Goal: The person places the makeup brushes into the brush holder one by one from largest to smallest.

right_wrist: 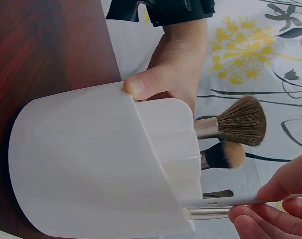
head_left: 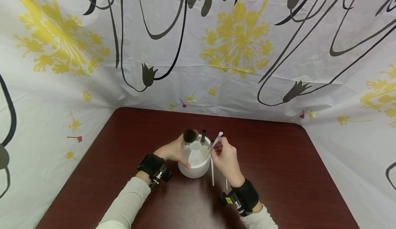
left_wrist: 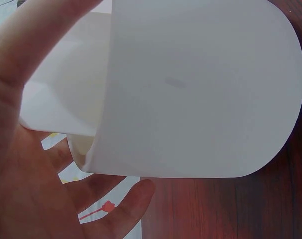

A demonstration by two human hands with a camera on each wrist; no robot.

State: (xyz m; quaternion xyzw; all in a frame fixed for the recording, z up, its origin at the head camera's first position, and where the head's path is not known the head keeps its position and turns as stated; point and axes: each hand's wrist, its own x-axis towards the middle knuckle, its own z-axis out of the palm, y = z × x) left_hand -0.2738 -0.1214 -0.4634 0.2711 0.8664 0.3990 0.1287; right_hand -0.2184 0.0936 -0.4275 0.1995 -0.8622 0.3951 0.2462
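Observation:
A white makeup brush holder (head_left: pixel 193 171) with a slanted rim stands on the table, several brushes upright in its compartments. My left hand (head_left: pixel 174 150) grips its left side, thumb on the front rim; in the left wrist view the fingers (left_wrist: pixel 133 199) reach past the holder wall. My right hand (head_left: pixel 227 157) pinches a slim white-handled makeup brush (right_wrist: pixel 240 200) at the holder's right side, its lower end at the rim. Near it are a large fluffy brush (right_wrist: pixel 243 122), a smaller tan-tipped brush (right_wrist: pixel 230 154) and a silver shaft (right_wrist: pixel 208 214).
On the dark red table (head_left: pixel 148 129), a thin white stick (head_left: pixel 212 174) lies right of the holder, and another stick (head_left: pixel 226 183) shows partly beneath the right wrist. A patterned white cloth (head_left: pixel 185 50) hangs behind the table and at its sides.

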